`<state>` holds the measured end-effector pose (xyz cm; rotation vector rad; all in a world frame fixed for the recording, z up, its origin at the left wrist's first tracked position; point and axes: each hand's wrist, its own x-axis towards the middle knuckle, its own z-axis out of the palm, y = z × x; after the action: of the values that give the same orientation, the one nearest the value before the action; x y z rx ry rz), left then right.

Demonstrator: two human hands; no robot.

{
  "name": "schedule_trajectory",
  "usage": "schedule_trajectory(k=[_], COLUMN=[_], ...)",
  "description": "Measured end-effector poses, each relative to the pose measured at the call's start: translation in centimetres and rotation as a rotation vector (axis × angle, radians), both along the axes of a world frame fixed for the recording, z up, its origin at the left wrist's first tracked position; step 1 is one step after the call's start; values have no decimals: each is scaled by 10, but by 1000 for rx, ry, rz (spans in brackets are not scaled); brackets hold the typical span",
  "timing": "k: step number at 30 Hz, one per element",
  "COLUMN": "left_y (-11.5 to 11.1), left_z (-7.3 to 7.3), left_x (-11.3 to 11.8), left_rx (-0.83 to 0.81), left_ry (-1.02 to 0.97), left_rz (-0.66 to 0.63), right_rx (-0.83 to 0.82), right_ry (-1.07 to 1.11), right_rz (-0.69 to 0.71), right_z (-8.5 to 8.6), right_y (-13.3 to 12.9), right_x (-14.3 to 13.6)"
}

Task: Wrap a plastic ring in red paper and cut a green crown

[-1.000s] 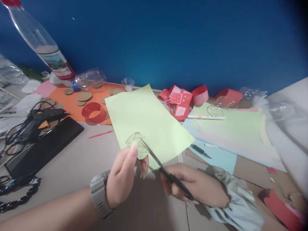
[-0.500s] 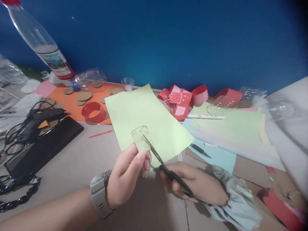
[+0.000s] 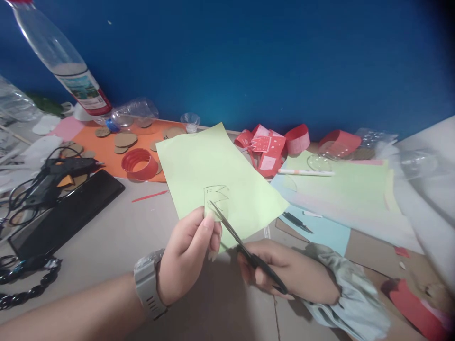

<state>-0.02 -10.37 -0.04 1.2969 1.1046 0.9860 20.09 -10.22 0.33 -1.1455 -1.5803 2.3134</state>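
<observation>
My left hand (image 3: 194,251), with a grey watch on its wrist, pinches a small piece of light green paper (image 3: 212,195) between thumb and fingers. Zigzag lines and short dashes are drawn on that piece. My right hand (image 3: 265,265) grips black-handled scissors (image 3: 245,248), whose blades point up and left across the piece. The blades look nearly closed; whether they touch the paper I cannot tell. Behind both hands lies a larger light green sheet (image 3: 199,156), the same colour as the small piece.
A black glue gun (image 3: 59,175) and black slab (image 3: 67,213) lie left, near a tall bottle (image 3: 71,71). Cardboard discs and a red ring (image 3: 139,164) rest on orange paper. Right are red paper pieces (image 3: 268,149), a marker (image 3: 305,172), a craft knife (image 3: 296,221) and stacked paper (image 3: 341,184).
The small green piece has turned in my left fingers, so its zigzag now faces right, and it sits slightly further right. The scissors and right hand have barely moved.
</observation>
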Motion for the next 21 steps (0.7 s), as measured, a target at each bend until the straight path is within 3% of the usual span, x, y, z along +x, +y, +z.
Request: schedule_trajectory(k=[21], left_y=[3], left_z=[-4], left_x=[-3], left_rx=[22], left_ry=[18], left_rz=[-13], right_rx=[-17], right_ry=[-27], right_rz=[-30], right_z=[1], right_y=[-1], right_x=[-2])
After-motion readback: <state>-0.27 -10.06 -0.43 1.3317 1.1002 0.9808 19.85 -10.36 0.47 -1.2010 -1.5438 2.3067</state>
